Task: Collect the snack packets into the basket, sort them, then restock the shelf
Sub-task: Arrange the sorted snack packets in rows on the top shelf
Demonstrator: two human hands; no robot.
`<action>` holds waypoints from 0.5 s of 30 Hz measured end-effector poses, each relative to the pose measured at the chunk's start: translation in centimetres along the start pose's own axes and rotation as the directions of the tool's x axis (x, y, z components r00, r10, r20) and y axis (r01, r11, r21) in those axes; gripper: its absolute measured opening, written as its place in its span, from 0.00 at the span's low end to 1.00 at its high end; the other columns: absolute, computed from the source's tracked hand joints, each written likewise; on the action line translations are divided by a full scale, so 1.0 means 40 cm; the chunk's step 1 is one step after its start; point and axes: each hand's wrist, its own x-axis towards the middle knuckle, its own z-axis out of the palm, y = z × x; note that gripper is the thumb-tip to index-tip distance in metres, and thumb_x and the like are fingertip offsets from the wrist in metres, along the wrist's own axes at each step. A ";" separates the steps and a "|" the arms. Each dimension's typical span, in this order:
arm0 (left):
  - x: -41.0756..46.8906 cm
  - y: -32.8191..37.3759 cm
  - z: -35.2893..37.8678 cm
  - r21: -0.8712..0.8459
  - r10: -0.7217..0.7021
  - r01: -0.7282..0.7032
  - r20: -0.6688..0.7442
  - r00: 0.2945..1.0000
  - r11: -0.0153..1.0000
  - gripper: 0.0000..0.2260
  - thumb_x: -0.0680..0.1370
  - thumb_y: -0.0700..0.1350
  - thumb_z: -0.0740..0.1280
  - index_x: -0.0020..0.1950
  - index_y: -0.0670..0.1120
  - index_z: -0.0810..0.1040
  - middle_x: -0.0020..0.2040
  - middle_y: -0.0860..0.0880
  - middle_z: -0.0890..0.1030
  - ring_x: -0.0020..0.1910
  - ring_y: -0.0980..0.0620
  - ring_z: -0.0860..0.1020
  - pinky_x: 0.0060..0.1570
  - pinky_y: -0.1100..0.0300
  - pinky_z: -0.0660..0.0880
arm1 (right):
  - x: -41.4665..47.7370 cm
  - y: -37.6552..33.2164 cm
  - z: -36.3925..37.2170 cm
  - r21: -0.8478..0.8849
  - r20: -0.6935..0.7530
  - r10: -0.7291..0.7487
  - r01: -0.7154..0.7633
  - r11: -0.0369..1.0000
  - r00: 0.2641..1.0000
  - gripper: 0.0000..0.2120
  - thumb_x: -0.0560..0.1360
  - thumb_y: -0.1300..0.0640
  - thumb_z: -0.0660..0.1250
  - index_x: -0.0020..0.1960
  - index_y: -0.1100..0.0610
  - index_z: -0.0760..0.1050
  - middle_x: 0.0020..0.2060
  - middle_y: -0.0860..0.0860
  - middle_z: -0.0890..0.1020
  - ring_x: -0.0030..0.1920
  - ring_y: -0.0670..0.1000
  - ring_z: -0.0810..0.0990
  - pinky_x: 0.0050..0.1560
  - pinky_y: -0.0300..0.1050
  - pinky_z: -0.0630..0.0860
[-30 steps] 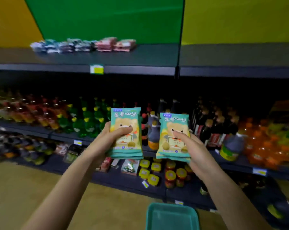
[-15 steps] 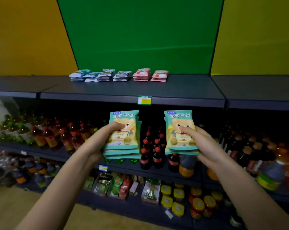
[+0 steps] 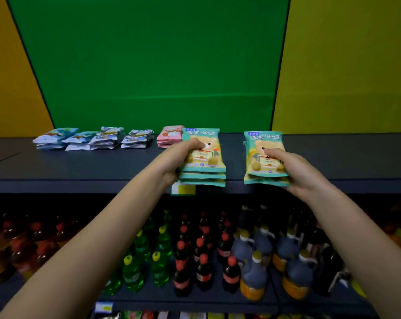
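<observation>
The left hand (image 3: pixel 181 155), just left of the frame's centre, was clamped on a small stack of teal plastic snack packets printed with a cartoon bear (image 3: pixel 203 157), thumb pressed across the top packet's face and fingers tucked under the pile. The right hand (image 3: pixel 289 169), right of centre, gripped a second, thinner stack of the same teal bear packets (image 3: pixel 264 157) in just the same way, thumb on top. The two stacks sat level with each other and apart, both held over the front edge of the dark grey top shelf (image 3: pixel 79 166), and whether either touched the board could not be told. Right behind the left stack, a pile of pink snack packets (image 3: pixel 169 135) lay on the shelf, partly hidden by it. Further toward the upper left ran a row of pale blue-and-white snack packets (image 3: pixel 93 139), stacked in four low piles. A yellow price tag (image 3: pixel 183 189) peeked out on the shelf lip below the left hand. In the lower half of the frame stood rows of green, red-capped and dark bottles (image 3: pixel 204 256) on the shelf beneath.
</observation>
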 end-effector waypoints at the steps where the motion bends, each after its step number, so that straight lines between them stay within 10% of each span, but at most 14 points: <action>1: 0.052 0.008 0.015 0.020 -0.003 0.003 0.025 1.000 1.000 0.06 0.76 0.43 0.63 0.40 0.45 0.76 0.27 0.50 0.82 0.24 0.55 0.79 0.30 0.65 0.77 | 0.040 -0.008 -0.009 -0.015 -0.014 -0.004 0.004 1.000 1.000 0.06 0.76 0.57 0.64 0.44 0.59 0.77 0.29 0.51 0.84 0.28 0.47 0.83 0.33 0.41 0.80; 15: 0.617 0.105 0.159 0.156 -0.098 0.091 0.041 0.994 0.984 0.05 0.77 0.43 0.65 0.43 0.43 0.74 0.23 0.49 0.80 0.23 0.53 0.79 0.22 0.63 0.76 | 0.529 -0.069 -0.087 -0.199 -0.200 0.005 -0.046 0.979 0.980 0.05 0.75 0.59 0.66 0.42 0.60 0.74 0.37 0.55 0.81 0.37 0.52 0.80 0.49 0.49 0.78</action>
